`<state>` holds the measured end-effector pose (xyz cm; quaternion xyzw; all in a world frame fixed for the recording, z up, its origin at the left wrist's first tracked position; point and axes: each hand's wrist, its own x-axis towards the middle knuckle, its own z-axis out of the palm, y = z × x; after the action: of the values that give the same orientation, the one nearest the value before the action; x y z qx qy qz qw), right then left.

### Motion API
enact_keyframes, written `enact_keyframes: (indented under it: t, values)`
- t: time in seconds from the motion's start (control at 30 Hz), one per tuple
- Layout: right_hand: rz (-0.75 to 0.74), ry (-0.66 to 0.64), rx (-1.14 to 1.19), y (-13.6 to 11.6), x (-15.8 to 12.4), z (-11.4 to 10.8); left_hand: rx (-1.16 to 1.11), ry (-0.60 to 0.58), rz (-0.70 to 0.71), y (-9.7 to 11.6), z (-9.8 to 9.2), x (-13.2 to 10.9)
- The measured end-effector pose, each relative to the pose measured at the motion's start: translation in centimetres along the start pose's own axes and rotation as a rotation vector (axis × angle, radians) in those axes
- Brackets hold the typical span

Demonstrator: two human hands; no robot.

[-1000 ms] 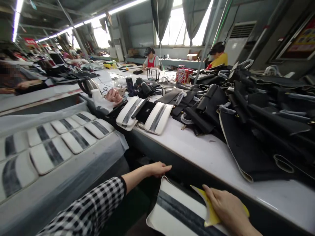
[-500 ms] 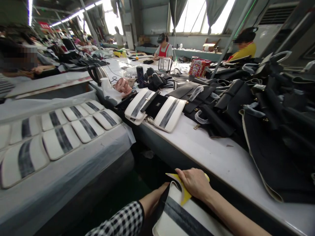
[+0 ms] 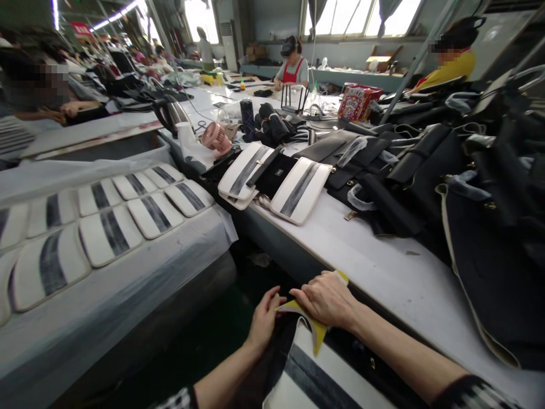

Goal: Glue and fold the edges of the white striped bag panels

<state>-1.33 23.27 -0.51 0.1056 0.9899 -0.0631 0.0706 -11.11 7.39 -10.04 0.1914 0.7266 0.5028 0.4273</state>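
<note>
Worktable (image 3: pixel 370 261); dark-striped white panel (image 3: pixel 323 378); right fingers (image 3: pixel 313 295) gripping yellow sheet (image 3: pixel 317 334), left fingers (image 3: pixel 269 296) parted

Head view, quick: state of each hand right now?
Left hand: beside the yellow piece's pointed end; whether it holds anything cannot be told.
Right hand: closed, holding the yellow piece.

No legible text or signs.

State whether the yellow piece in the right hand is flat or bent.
Bent: under the right hand, the yellow piece bows between two pointed corners, with a paler face showing. The hand hides the rest.
</note>
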Motion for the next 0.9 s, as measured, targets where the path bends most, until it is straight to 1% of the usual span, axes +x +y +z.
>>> enact_keyframes:
  t: [0.07, 0.13, 0.2, 0.27, 0.37, 0.47, 0.6, 0.9]
  values:
    - [-0.023, 0.010, -0.002, -0.1, 0.2, 0.0, -0.158, 0.026, 0.078, 1.4, -1.4, -2.0]
    - [-0.044, 0.014, -0.003, -0.2, 0.4, -0.1, -0.211, -0.028, 0.161, 3.0, -2.2, -3.9]
    - [-0.064, 0.014, -0.004, -0.2, 0.5, -0.3, -0.103, -0.114, 0.202, 4.4, -2.4, -5.3]
    - [-0.082, 0.011, -0.006, -0.3, 0.5, -0.4, 0.042, -0.166, 0.205, 5.7, -2.2, -6.2]
    - [-0.110, 0.007, -0.012, -0.3, 0.5, -0.6, 0.141, -0.158, 0.210, 6.8, -2.0, -6.8]
    - [-0.135, 0.003, -0.015, -0.4, 0.4, -0.6, 0.235, -0.104, 0.267, 7.3, -2.0, -7.2]
    - [-0.165, 0.008, -0.012, -0.4, 0.2, -0.5, 0.354, -0.042, 0.349, 7.3, -1.8, -7.5]
    - [-0.217, 0.023, 0.002, -0.2, -0.2, -0.5, 0.519, -0.039, 0.366, 6.7, -1.3, -7.6]
